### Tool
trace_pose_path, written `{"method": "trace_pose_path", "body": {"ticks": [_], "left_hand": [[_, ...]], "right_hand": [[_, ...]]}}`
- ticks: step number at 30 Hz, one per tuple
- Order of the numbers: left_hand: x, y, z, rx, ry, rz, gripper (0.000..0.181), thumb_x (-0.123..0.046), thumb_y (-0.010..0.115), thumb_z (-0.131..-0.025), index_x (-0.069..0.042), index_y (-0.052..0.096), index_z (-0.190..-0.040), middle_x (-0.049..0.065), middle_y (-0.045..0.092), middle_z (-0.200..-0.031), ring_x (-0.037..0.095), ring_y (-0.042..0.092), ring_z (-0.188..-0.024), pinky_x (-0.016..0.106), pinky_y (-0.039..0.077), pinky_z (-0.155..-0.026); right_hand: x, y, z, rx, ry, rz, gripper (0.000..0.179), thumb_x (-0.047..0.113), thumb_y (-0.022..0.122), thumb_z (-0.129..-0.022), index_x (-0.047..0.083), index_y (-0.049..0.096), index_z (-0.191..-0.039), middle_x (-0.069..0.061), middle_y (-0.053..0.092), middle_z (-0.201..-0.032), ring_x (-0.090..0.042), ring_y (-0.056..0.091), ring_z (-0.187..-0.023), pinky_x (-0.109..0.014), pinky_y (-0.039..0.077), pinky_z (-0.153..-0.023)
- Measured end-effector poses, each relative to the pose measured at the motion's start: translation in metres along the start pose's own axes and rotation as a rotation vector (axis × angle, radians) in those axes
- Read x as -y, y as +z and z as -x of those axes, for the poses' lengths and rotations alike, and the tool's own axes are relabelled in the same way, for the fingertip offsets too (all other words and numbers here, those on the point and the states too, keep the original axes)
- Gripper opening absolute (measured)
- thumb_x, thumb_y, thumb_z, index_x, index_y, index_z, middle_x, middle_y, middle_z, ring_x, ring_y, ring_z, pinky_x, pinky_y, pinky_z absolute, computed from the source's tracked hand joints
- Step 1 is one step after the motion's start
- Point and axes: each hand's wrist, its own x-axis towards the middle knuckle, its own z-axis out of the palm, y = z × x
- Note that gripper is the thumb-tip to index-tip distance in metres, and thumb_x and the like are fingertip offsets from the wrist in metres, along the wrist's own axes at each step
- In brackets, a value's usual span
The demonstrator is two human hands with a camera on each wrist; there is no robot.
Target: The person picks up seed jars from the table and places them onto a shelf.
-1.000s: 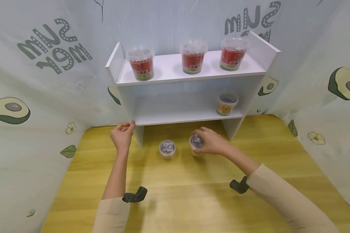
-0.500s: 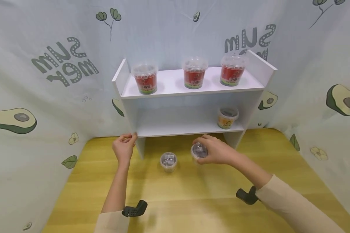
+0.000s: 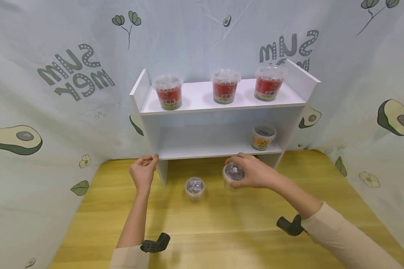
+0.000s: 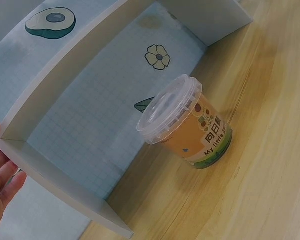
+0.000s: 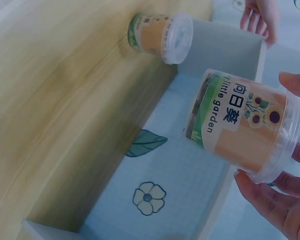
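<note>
In the head view my right hand (image 3: 254,172) grips a small lidded plastic tub (image 3: 233,172) near its rim, thumb on one side and fingers on the other. Its orange label with sunflowers (image 5: 240,122) shows in the right wrist view, where the tub hangs clear of the table. My left hand (image 3: 143,172) pinches the front left corner of the white two-tier shelf (image 3: 205,142), at the lower board. A matching orange tub (image 4: 190,125) stands on the table beneath that board, between the two hands.
Three red-labelled tubs, left (image 3: 168,98), middle (image 3: 224,92) and right (image 3: 268,88), stand along the top board. One yellow-orange tub (image 3: 262,142) is at the lower board's right end. A printed cloth (image 3: 202,45) hangs behind the shelf, over the wooden table (image 3: 202,224).
My right hand has raised the gripped tub off the table and shifted it slightly right. My left hand stays at the shelf corner. The head view has tilted upward.
</note>
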Motion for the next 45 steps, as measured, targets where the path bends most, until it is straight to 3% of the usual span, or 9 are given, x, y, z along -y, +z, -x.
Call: {"method": "trace_pose_path", "body": {"ticks": [11, 18, 24, 29, 37, 45], "left_hand": [[0.000, 0.000, 0.000, 0.023, -0.040, -0.003, 0.023, -0.016, 0.074, -0.076, 0.006, 0.069, -0.082, 0.004, 0.069, -0.071, 0.021, 0.068, -0.062, 0.018, 0.052, -0.049], [-0.001, -0.002, -0.001, 0.005, -0.017, -0.003, 0.027, -0.021, 0.075, -0.075, 0.004, 0.070, -0.081, 0.003, 0.069, -0.073, 0.014, 0.067, -0.058, 0.018, 0.053, -0.050], [-0.004, -0.007, -0.006, 0.004, -0.007, -0.024, 0.025, -0.019, 0.073, -0.076, 0.005, 0.070, -0.082, 0.007, 0.070, -0.075, 0.020, 0.068, -0.060, 0.018, 0.053, -0.050], [-0.006, -0.007, -0.008, 0.003, -0.023, -0.011, 0.022, -0.014, 0.072, -0.077, 0.007, 0.069, -0.083, 0.006, 0.069, -0.074, 0.019, 0.068, -0.063, 0.018, 0.052, -0.049], [-0.004, -0.002, -0.005, -0.011, 0.011, 0.003, 0.025, -0.019, 0.074, -0.075, 0.005, 0.070, -0.080, 0.012, 0.070, -0.079, 0.008, 0.067, -0.059, 0.017, 0.052, -0.050], [-0.002, 0.001, -0.003, -0.010, 0.020, 0.010, 0.021, -0.017, 0.074, -0.074, 0.004, 0.069, -0.076, 0.010, 0.069, -0.076, 0.021, 0.069, -0.065, 0.019, 0.053, -0.049]], "right_hand": [[0.002, -0.014, 0.000, 0.050, 0.005, -0.014, 0.054, 0.028, 0.077, -0.071, 0.007, 0.057, -0.117, -0.012, 0.057, -0.111, -0.023, 0.056, -0.094, -0.034, 0.051, -0.071], [0.003, -0.036, -0.016, 0.064, -0.032, -0.021, 0.056, 0.031, 0.077, -0.072, 0.007, 0.058, -0.118, -0.013, 0.058, -0.115, -0.030, 0.056, -0.103, -0.044, 0.049, -0.080], [0.006, -0.053, -0.032, 0.080, -0.025, 0.007, 0.058, 0.034, 0.077, -0.072, 0.010, 0.057, -0.121, -0.012, 0.058, -0.117, -0.031, 0.053, -0.110, -0.050, 0.045, -0.089], [0.007, -0.061, -0.037, 0.098, -0.023, 0.001, 0.058, 0.033, 0.076, -0.073, 0.009, 0.056, -0.123, -0.012, 0.057, -0.117, -0.029, 0.053, -0.108, -0.048, 0.045, -0.087], [0.004, -0.067, -0.048, 0.120, -0.011, -0.005, 0.059, 0.034, 0.075, -0.074, 0.007, 0.056, -0.122, -0.012, 0.059, -0.115, -0.026, 0.054, -0.102, -0.043, 0.048, -0.083], [0.002, -0.074, -0.058, 0.124, 0.037, 0.000, 0.060, 0.035, 0.076, -0.074, 0.007, 0.055, -0.122, -0.015, 0.057, -0.116, -0.028, 0.054, -0.101, -0.044, 0.048, -0.081]]}}
